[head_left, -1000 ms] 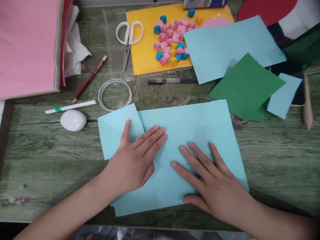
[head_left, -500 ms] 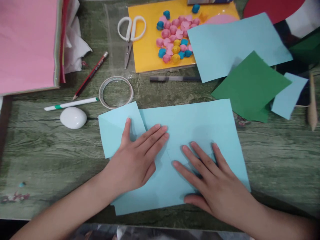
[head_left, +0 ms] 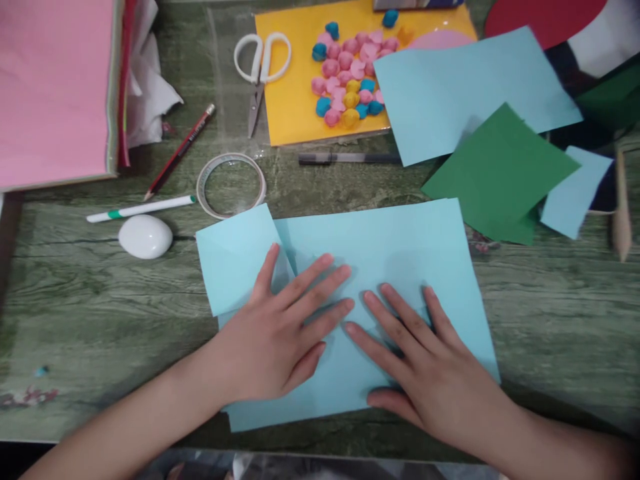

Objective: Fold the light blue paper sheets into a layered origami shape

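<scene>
A large light blue sheet [head_left: 400,247] lies flat on the table, with a smaller light blue piece [head_left: 235,260] over its upper left corner. My left hand [head_left: 280,333] rests palm down across both, its fingers spread and holding nothing. To the right, my right hand [head_left: 425,360] lies on the large sheet, also with fingers apart and nothing in them. The fingertips of the two hands are close but not touching. A faint line shows on the sheet between them.
Beyond the sheet are a tape roll [head_left: 231,187], scissors [head_left: 257,73], a pencil [head_left: 180,153], a white marker [head_left: 140,209], a white egg-shaped object [head_left: 145,237] and a dark pen [head_left: 350,158]. Green paper [head_left: 500,173] lies right; small colored pieces [head_left: 350,80] sit on a yellow pack [head_left: 293,113].
My left hand has shifted slightly right and toward the near edge, and its fingers have spread wider. My right hand has stayed in place.
</scene>
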Demonstrator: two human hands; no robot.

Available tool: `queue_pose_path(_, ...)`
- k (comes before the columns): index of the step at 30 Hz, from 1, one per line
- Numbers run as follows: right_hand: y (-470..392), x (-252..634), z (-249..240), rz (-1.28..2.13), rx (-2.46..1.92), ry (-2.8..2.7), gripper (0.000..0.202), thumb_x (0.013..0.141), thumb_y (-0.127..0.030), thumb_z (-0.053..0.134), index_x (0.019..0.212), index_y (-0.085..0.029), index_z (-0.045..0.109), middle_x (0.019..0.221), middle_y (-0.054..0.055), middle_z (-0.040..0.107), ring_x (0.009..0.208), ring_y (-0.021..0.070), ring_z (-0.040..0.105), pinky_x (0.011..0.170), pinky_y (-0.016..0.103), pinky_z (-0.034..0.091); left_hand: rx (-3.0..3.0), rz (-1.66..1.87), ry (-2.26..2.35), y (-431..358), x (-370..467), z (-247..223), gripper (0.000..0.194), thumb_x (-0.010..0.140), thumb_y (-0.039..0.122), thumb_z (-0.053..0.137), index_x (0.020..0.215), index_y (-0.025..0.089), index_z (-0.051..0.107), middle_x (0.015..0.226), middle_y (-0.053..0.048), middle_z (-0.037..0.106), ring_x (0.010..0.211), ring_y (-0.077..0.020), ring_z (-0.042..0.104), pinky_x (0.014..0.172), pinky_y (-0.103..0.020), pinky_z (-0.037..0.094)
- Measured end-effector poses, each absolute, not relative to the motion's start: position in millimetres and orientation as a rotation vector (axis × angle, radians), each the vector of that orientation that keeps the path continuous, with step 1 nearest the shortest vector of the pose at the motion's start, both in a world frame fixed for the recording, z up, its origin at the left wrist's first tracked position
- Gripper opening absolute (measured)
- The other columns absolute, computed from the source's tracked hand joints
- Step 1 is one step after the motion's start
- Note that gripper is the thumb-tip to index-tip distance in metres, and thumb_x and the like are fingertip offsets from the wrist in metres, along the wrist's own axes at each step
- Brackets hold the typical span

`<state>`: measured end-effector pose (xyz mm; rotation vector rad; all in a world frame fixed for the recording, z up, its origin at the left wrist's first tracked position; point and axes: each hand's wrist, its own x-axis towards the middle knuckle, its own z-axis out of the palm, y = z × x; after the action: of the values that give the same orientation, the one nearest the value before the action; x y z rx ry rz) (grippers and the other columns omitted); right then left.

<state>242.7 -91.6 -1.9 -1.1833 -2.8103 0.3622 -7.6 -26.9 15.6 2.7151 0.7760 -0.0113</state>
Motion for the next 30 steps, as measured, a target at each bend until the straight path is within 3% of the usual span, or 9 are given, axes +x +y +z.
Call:
queue_pose_path(5,-92,243,-2,0.372,-1.181,-2.792,0.070,0.087,-0.061,0.048,0.145,-0.023,0.038,0.153,0.015,0.031,0.141,0.0375,0.024,0.109,0.066,0.013,2.750,0.066,0.660,-31,-3,12,0.049,0.096,0.027,0.039,0.141,0.008,0.040,0.153,-0.008,0.034,0.145,-0.0249,0.021,0.120,-0.052,0.007)
queue_pose_path(8,-93,243,-1,0.367,-1.181,-2.801,0.068,0.088,-0.058,0.048,0.145,-0.023,0.037,0.153,0.015,0.030,0.141,0.0368,0.023,0.109,0.066,0.013,2.759,0.077,0.659,-36,0,11,0.047,0.095,0.024,0.042,0.138,0.007,0.044,0.153,-0.007,0.033,0.145,-0.0238,0.022,0.121,-0.046,0.012)
queue_pose_path(13,-92,242,-1,0.376,-1.184,-2.800,0.072,0.086,-0.060,0.050,0.145,-0.021,0.038,0.153,0.016,0.030,0.142,0.0364,0.021,0.110,0.065,0.012,2.768,0.024,0.633,-39,0,8,0.053,0.094,0.029,0.044,0.143,0.009,0.038,0.153,-0.014,0.031,0.144,-0.0299,0.021,0.118,-0.054,0.012)
queue_pose_path(17,-91,243,0,0.366,-1.184,-2.817,0.071,0.087,-0.056,0.052,0.146,-0.021,0.035,0.154,0.016,0.029,0.142,0.0360,0.019,0.110,0.064,0.012,2.755,0.033,0.660,-37,-1,7,0.054,0.093,0.033,0.047,0.143,0.015,0.038,0.154,-0.009,0.029,0.144,-0.0335,0.018,0.117,-0.057,0.009)
queue_pose_path(22,-91,244,1,0.363,-1.183,-2.818,0.072,0.087,-0.058,0.050,0.147,-0.020,0.033,0.153,0.016,0.031,0.143,0.0365,0.018,0.110,0.064,0.011,2.734,0.057,0.644,-35,0,8,0.054,0.093,0.034,0.047,0.142,0.014,0.040,0.156,-0.002,0.023,0.144,-0.0338,0.017,0.118,-0.058,0.002)
queue_pose_path(30,-91,243,1,0.365,-1.189,-2.816,0.072,0.087,-0.058,0.051,0.147,-0.021,0.033,0.153,0.016,0.031,0.142,0.0363,0.019,0.110,0.064,0.012,2.719,0.042,0.669,-35,0,11,0.055,0.093,0.036,0.047,0.144,0.017,0.037,0.154,-0.002,0.030,0.145,-0.0305,0.019,0.118,-0.057,0.000)
